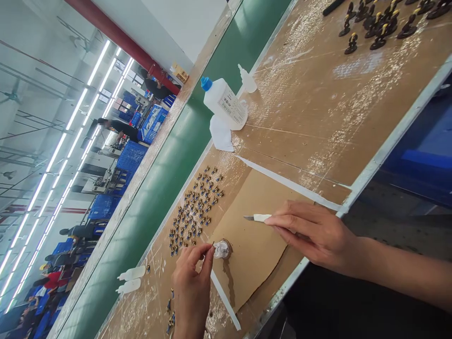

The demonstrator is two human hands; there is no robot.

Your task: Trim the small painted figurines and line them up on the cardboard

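Observation:
My right hand (314,233) grips a small white-handled knife (257,218), blade pointing left over a sheet of brown cardboard (254,249). My left hand (192,282) pinches something thin between thumb and fingertips, too small to name, right beside a small round clear cap (222,249) standing on the cardboard. Several tiny blue-and-gold figurines (194,209) stand in rows just beyond my left hand. A few more of them (170,313) lie by my left wrist.
A white glue bottle with a blue cap (225,102) and a small dropper bottle (247,81) lie further up the bench. Two small bottles (130,279) lie at left. Dark figurines (379,23) stand at top right. People work in the background at left.

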